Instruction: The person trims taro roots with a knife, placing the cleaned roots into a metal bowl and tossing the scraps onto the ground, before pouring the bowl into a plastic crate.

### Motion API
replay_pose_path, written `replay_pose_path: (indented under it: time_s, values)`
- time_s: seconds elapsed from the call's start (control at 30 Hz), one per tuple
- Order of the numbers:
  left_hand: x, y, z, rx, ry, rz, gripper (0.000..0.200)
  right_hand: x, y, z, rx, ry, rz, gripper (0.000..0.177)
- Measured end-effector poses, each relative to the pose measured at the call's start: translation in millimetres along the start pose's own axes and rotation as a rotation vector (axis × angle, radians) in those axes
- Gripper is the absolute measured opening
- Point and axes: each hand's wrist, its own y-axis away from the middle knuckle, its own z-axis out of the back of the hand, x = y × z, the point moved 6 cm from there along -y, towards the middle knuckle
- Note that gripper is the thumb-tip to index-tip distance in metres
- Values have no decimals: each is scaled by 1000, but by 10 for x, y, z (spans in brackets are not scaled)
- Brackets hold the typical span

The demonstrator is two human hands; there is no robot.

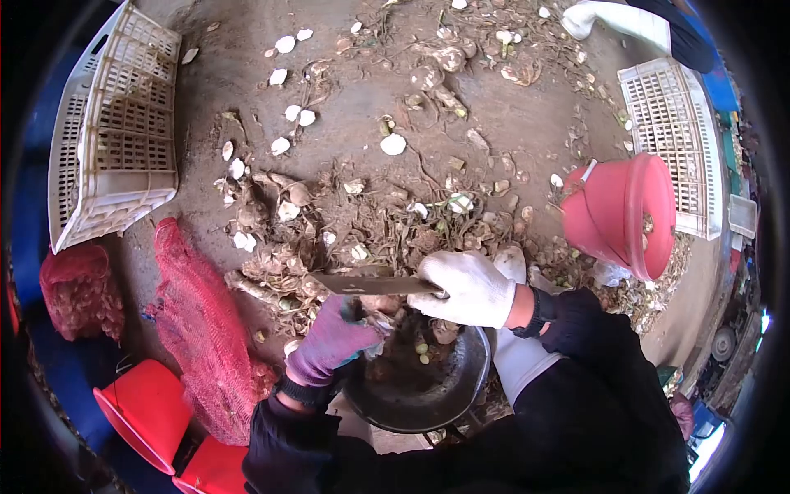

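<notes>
My right hand [467, 290], in a white knit glove, grips a knife [374, 285] whose broad blade points left. Below the blade, my left hand [333, 339], in a purple and grey glove, is closed on a brown root vegetable [383, 303], partly hidden by the blade and fingers. Beneath both hands is a dark bowl [415, 416] with a few small pale pieces [423, 354] and brown lumps inside. Just beyond the knife lies a heap of soil-covered root vegetables [280, 263], mixed with stalks and white cut slices [244, 241].
A pink bucket [597, 206] lies tilted at right, before a white crate [671, 123]. Another crate [132, 123] stands at left, above a red mesh sack [197, 329] and red buckets [152, 403]. Someone's white-covered leg or boot [617, 23] shows at top right.
</notes>
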Motion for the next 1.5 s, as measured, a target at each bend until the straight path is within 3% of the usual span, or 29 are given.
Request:
replay_pose_path:
  time_s: [0.07, 0.17, 0.33, 0.47, 0.53, 0.6, 0.67, 0.73, 0.87, 0.9, 1.0, 1.07, 1.13, 1.2, 1.27, 1.37, 1.4, 1.47, 1.5]
  values:
    - [39, 30, 2, -2, 168, 71, 51, 26, 9, 40, 32, 7, -25, 36]
    - [-4, 27, 34, -77, 233, -36, 51, 3, 12, 42, 19, -73, -77, 35]
    - [-89, 74, 80, -53, 52, -50, 64, 134, 19, 40, -84, 16, 177, 27]
    - [86, 82, 222, -130, -136, -67, 67, 74, 20, 5, -36, 44, 139, 29]
    - [98, 21, 180, -129, 188, 1, 67, 64, -2, 70, -21, -16, 53, 28]
    - [60, -59, 271, -200, 122, -36, 64, -6, -1, 117, -93, -77, -49, 29]
    - [-121, -178, 494, -387, -701, -357, 60, -65, 6, 143, -127, -88, -48, 29]
    - [-327, -152, 807, -639, -1028, -419, 53, -89, 1, 147, -150, -84, -27, 28]
    - [-155, -144, 1571, -785, -1568, -165, 44, -159, 41, 120, -151, -72, -55, 29]
    - [52, -185, 1747, -752, -1522, -37, 42, -160, 40, 121, -152, -72, -56, 29]
    - [96, -173, 1680, -799, -1498, -149, 41, -177, 25, 120, -145, -91, -73, 29]
    - [171, -148, 1775, -834, -1490, -96, 40, -196, 43, 99, -122, -70, -91, 31]
    - [410, -70, 2135, -924, -724, -185, 42, -218, 33, 105, -134, -62, -85, 31]
    - [-7, 104, 1622, -904, -785, -80, 32, -200, 55, 92, -142, -59, -85, 31]
    - [-51, 46, 1142, -605, -101, -121, 19, -154, -6, 74, -88, -56, -110, 32]
    - [39, 4, 617, -317, -110, -57, 8, 12, -115, 35, -61, 30, -4, 31]
    - [155, 11, 609, -382, -276, -126, 12, 78, -144, 36, -27, 66, 1, 31]
    - [19, -27, 340, -235, -379, -164, 14, 195, -168, 48, -154, 27, 176, 32]
    - [-132, 59, 183, -287, -284, -189, 15, 65, -202, -40, -35, 66, 53, 31]
